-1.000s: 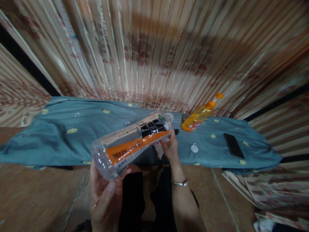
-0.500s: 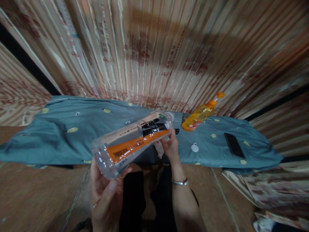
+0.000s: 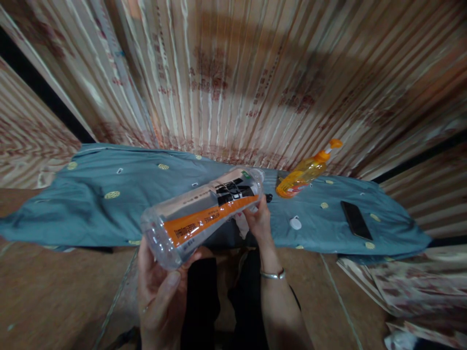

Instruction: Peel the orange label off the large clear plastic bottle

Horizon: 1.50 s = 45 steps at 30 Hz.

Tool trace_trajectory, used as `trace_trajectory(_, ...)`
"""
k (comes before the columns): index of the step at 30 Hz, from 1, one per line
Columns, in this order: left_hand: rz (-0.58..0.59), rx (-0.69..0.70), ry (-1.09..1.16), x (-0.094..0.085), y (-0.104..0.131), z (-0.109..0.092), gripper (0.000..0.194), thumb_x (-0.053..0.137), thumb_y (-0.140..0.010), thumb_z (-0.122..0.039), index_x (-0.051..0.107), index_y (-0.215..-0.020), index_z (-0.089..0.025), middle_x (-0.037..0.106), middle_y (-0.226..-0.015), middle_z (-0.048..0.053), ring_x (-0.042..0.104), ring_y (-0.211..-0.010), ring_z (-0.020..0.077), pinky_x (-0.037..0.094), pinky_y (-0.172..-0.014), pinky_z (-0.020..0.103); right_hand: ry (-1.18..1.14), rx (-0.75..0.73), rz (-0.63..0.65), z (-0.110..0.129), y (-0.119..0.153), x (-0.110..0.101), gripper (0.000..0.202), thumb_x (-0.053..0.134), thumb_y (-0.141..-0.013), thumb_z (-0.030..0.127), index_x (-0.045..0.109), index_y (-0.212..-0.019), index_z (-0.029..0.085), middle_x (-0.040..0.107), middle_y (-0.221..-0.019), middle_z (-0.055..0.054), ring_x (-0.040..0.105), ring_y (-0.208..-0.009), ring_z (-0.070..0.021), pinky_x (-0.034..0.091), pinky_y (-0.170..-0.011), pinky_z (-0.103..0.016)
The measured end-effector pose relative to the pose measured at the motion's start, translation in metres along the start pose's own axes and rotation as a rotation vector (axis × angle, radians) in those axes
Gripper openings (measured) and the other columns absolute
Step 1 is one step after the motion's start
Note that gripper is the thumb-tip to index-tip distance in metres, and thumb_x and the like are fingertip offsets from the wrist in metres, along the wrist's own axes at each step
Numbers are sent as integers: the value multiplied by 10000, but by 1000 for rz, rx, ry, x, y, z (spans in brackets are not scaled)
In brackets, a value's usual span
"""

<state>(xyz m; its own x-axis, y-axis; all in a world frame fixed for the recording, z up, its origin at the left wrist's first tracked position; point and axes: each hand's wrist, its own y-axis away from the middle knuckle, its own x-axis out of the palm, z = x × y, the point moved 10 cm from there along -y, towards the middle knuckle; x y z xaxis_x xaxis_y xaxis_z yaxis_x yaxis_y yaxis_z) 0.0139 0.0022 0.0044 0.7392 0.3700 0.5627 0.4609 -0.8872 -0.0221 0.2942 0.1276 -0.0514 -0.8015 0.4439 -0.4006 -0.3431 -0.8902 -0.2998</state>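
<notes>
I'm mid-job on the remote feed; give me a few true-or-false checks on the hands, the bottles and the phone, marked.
1. The left hand and right hand both hold the clear bottle. True.
2. The pump bottle has a blue top. False: its top is orange.
3. The phone lies right of the pump bottle. True.
4. The bracelet is on the left wrist. False: the bracelet is on the right.
5. The clear bottle's label has an orange band. True.

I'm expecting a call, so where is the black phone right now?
In the head view, the phone lies on the right-hand part of the blue-green cloth, to the right of the small white disc.
</notes>
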Motion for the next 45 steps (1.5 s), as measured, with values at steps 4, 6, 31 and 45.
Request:
trace_trajectory(4,-2,-26,5,0,1,2,647,842,-732,-323,654,-1350,-320,713,-1306,72,719,-1048,256,658,-733,299,-6,-9,4,1,0,1,383,692,-772,388,554,-1101,248,720,-904,-18,686,-831,-239,536,-731,-340)
trace_trajectory(6,-3,-19,5,0,1,2,636,858,-714,-331,676,-1323,-319,716,-1302,73,721,-1045,257,657,-721,289,0,-6,-1,1,0,0,377,692,-771,391,556,-1094,251,716,-893,-15,686,-832,-240,537,-733,-340)
trace_trajectory(31,-10,3,-7,0,1,0,666,859,-713,-326,660,-1348,-322,703,-1344,60,733,-1014,240,670,-720,285,-21,-32,-9,4,-1,-1,369,690,-773,365,550,-1095,253,732,-942,-37,697,-895,-246,554,-790,-363)
trace_trajectory(45,3,-18,-23,-1,1,2,657,853,-717,-350,658,-1344,-325,695,-1341,76,719,-1053,279,667,-716,313,-48,-25,-9,1,-1,1,369,699,-777,364,551,-1098,258,730,-932,-26,706,-938,-253,570,-802,-365)
